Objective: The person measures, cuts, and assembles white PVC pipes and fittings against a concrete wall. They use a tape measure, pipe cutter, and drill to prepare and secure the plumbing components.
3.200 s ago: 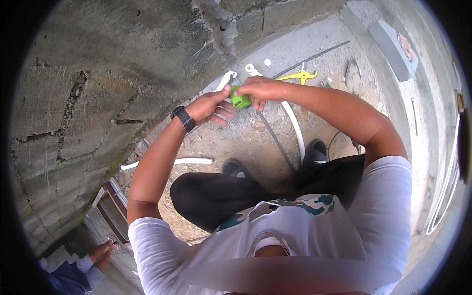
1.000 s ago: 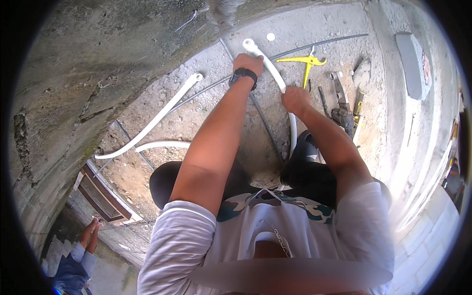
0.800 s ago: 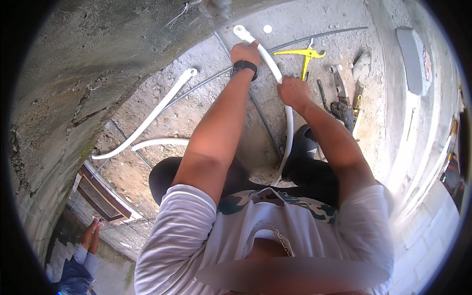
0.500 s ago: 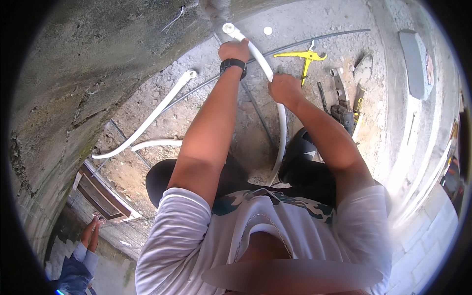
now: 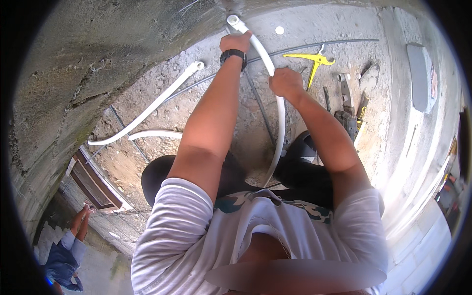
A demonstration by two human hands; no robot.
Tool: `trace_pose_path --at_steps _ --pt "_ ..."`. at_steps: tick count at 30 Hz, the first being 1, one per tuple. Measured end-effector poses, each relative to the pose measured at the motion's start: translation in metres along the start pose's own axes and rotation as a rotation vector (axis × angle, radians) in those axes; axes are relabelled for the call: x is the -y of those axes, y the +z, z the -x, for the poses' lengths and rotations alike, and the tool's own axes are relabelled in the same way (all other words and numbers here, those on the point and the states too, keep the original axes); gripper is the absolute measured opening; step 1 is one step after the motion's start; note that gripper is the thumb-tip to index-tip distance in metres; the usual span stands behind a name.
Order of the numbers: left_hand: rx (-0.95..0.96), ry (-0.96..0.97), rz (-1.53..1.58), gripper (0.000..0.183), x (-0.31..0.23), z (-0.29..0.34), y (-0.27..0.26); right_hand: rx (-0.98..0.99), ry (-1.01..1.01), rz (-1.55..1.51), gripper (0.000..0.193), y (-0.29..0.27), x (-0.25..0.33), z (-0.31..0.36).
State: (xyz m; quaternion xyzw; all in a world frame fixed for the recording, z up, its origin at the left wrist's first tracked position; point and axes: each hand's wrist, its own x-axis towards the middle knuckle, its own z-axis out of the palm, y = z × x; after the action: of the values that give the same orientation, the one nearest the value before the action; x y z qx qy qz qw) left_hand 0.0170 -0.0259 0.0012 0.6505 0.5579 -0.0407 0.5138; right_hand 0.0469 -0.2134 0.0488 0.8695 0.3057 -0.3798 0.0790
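A long white plastic pipe (image 5: 280, 123) runs from near my lap up toward the wall, curving through both hands. At its far end sits a white elbow fitting (image 5: 233, 20). My left hand (image 5: 235, 42), with a black watch on the wrist, is closed on the pipe just below that fitting. Lower down, my right hand (image 5: 286, 82) is wrapped round the same pipe. Just beyond the right hand, a yellow pipe cutter (image 5: 314, 60) lies on the ground.
Another white pipe with a fitting (image 5: 152, 105) and a shorter white pipe (image 5: 156, 133) lie at left. Thin grey rods (image 5: 339, 43) cross the dirt. Tools (image 5: 346, 118) lie at right. A rough concrete wall (image 5: 73, 64) rises at left; a person (image 5: 64, 255) is at lower left.
The view has shifted slightly, so the ground objects sit a little differently in it. Both hands keep their hold on the pipe, with little visible movement along it.
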Motion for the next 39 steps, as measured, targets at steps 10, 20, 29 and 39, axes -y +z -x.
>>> trace_pose_path --at_steps 10,20,29,39 --pt "-0.054 -0.007 -0.016 0.058 0.007 -0.021 0.014 0.048 -0.035 0.034 0.043 -0.008 0.001 -0.006" --pt "-0.096 0.133 -0.153 0.053 -0.001 -0.008 0.005 -0.032 0.020 0.027 0.027 0.001 0.007 -0.007" --pt "-0.004 -0.007 0.444 0.050 -0.011 -0.007 -0.008 -0.031 0.030 0.020 0.028 -0.004 0.010 -0.007" --pt "0.146 -0.152 0.838 0.051 0.001 -0.054 0.000 0.008 0.032 0.040 0.028 -0.011 0.012 -0.006"
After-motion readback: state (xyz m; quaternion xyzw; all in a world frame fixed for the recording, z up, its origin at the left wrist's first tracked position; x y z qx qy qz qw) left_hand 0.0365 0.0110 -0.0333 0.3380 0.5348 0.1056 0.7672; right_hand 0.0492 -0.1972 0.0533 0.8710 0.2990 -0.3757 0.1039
